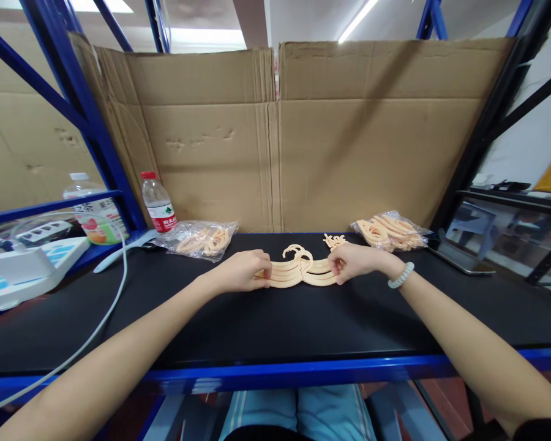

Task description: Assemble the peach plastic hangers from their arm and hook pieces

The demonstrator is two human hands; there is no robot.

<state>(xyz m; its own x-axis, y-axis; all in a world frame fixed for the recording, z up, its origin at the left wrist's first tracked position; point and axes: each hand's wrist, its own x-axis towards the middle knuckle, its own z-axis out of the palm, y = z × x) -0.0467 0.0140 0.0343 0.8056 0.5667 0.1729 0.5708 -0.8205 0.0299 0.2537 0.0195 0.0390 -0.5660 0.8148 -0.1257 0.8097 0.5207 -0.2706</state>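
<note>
A pale, wood-coloured ornamental piece, with curved parallel bands and a scroll rising at its middle, lies on the black tabletop. My left hand is closed on its left end, thumb and fingers pinched together. At the opposite end, my right hand pinches the right bands with curled fingers; a pale beaded bracelet circles that wrist. Just behind my right hand lies a small pale openwork ornament, partly hidden by the hand. The fingers cover both ends of the larger piece.
Clear plastic bags of similar pale pieces lie at back left and back right. A water bottle stands beside the left bag. Cardboard walls off the back. A white cable crosses the left side; a grey metal stand sits right.
</note>
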